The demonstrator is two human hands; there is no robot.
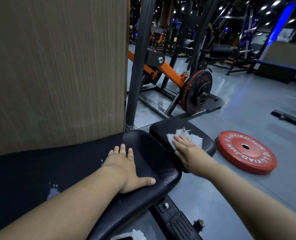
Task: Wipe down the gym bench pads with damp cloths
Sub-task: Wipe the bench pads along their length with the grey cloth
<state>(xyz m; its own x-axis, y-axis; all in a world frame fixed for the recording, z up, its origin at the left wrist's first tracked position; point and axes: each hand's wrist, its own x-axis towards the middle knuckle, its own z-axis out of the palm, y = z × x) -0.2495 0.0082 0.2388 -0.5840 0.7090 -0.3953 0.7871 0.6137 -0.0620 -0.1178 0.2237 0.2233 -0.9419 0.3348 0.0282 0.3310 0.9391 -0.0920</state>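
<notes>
A long black bench pad [60,170] runs from the lower left toward the centre, with a few worn white spots. My left hand [126,167] rests flat on its far end, fingers straight and spread. Beyond a narrow gap lies a smaller black seat pad [162,129]. On it is a white cloth [188,135], and my right hand [183,149] presses down on the cloth with flat fingers. Part of the cloth is hidden under my palm.
A wood-grain wall panel [57,66] stands close on the left. A red weight plate [246,151] lies flat on the grey floor right of the seat pad. A black and orange machine [161,70] with a loaded plate [197,90] stands behind. Another white cloth [131,235] shows at the bottom edge.
</notes>
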